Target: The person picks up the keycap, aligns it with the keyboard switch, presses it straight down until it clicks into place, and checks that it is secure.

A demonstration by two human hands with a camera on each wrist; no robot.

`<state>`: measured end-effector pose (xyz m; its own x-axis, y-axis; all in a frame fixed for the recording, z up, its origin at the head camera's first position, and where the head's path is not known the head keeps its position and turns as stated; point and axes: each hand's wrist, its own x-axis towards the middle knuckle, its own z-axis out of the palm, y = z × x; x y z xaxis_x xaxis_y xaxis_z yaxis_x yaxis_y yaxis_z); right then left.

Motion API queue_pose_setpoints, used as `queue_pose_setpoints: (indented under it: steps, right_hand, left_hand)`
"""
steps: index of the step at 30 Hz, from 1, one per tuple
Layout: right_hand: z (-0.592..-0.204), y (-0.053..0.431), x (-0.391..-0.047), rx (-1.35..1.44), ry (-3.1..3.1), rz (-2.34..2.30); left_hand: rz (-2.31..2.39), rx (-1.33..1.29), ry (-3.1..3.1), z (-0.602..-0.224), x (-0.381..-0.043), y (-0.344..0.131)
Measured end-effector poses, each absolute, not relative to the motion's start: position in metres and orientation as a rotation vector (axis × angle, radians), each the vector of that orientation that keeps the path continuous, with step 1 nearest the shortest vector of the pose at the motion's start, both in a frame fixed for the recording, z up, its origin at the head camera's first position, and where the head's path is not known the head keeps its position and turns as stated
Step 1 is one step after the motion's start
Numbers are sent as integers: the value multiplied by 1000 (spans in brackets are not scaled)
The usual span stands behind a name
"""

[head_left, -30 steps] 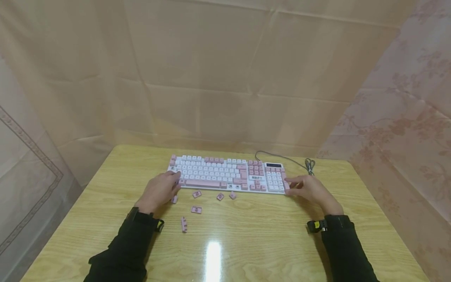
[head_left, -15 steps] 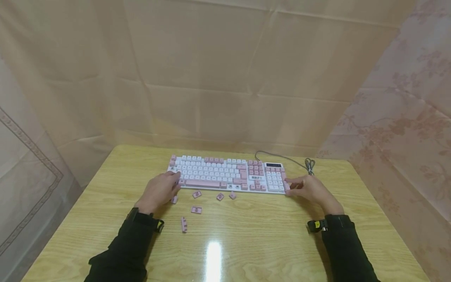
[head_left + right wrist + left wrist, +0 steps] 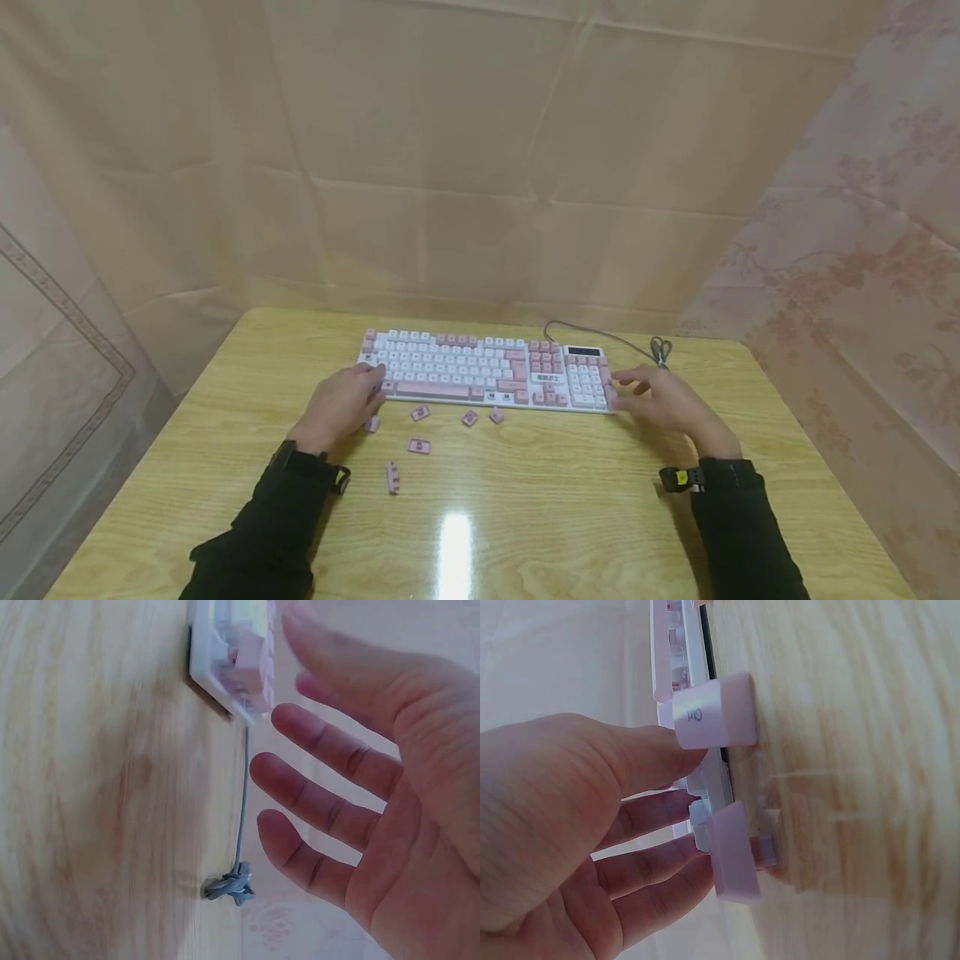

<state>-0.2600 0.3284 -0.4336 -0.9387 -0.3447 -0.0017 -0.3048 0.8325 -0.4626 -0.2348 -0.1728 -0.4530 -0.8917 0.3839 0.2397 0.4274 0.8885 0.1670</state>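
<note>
A white and pink keyboard point(image 3: 450, 367) lies flat near the back of the table. My left hand point(image 3: 340, 404) holds its left front corner; in the left wrist view the thumb point(image 3: 660, 757) is against the front edge and the fingers reach round the left end. At the other end, my right hand point(image 3: 667, 404) is beside the number pad with its fingers spread. The right wrist view shows a gap between those fingers point(image 3: 322, 799) and the keyboard point(image 3: 217, 667). Loose pink keycaps lie in front, including a long one point(image 3: 393, 478) and another point(image 3: 419, 447).
A grey cable point(image 3: 600, 332) runs from the keyboard's back to a tied bundle point(image 3: 661, 352) at the right. More loose keycaps point(image 3: 469, 418) sit close to the keyboard's front edge. A beige cloth point(image 3: 450, 167) hangs behind the wooden table point(image 3: 562, 500).
My right hand has let go of the keyboard's right end and moved slightly right, its fingers opening. The left hand stays in place, and the keyboard has hardly moved.
</note>
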Motion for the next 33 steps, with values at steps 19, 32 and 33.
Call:
queue_pose_setpoints:
  steps: [19, 32, 33]
  right_hand:
    - [-437, 322, -260, -565, 2962, -700]
    - [-434, 315, -257, -496, 3001, -598]
    - [-434, 316, -257, -477, 2999, -595]
  left_hand:
    - [-315, -626, -2861, -451, -235, -170]
    - [-313, -620, -2858, -454, -234, -172]
    - [-313, -618, -2860, -454, -234, -172]
